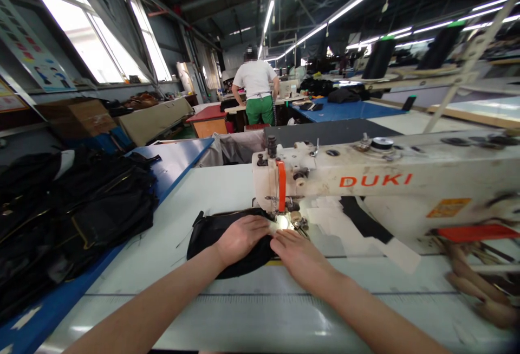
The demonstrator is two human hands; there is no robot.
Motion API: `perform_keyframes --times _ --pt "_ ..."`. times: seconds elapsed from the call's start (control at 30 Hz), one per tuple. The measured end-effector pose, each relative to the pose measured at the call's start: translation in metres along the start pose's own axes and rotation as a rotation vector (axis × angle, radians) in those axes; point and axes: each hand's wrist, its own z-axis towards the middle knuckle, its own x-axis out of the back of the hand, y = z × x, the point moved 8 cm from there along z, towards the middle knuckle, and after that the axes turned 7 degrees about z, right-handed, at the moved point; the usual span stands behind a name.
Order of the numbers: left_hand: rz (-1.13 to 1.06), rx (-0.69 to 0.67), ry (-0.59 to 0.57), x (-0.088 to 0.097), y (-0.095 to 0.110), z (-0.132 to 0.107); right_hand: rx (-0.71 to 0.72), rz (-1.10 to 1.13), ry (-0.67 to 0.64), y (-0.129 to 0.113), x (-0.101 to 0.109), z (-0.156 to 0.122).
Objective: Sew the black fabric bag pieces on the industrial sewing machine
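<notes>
A black fabric piece (211, 232) lies on the pale table (227, 310) under the needle of a white DUKI sewing machine (365, 180). My left hand (241, 237) rests on top of the fabric, fingers curled and pressed down on it just left of the presser foot (296, 219). My right hand (294, 253) lies flat on the fabric's right edge, fingers stretched toward the needle, fingertips close to the left hand's. A bright lamp lights the spot between the fingertips.
A heap of black bags (81, 207) sits on a blue table (179, 159) at the left. A person in a white shirt and green trousers (257, 91) stands far back, facing away. Thread cones (379, 58) stand at the upper right.
</notes>
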Motion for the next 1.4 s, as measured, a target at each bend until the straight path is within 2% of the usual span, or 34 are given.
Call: perform_keyframes --times 0.17,0.23,0.53,0.83,1.0,1.13,1.4 --pt "0.057 -0.08 -0.149 -0.012 0.001 -0.001 -0.008 0.006 0.037 -0.004 -0.001 -0.004" --pt "0.101 -0.101 -0.175 -0.013 0.001 0.0 -0.01 0.015 0.053 -0.006 -0.002 -0.006" --pt "0.126 -0.126 -0.1 -0.007 0.003 0.005 -0.048 0.099 0.065 -0.009 -0.001 -0.013" --pt "0.129 -0.088 -0.164 -0.006 0.005 0.017 -0.064 0.127 0.066 -0.009 -0.002 -0.015" --pt "0.07 -0.049 -0.133 -0.007 0.003 0.017 -0.081 0.129 0.06 -0.01 -0.001 -0.016" --pt "-0.001 -0.073 -0.089 -0.008 0.004 0.015 -0.1 0.119 0.045 -0.011 -0.001 -0.016" --pt "0.023 -0.09 -0.146 -0.011 0.007 0.019 -0.114 0.128 0.038 -0.011 -0.001 -0.016"
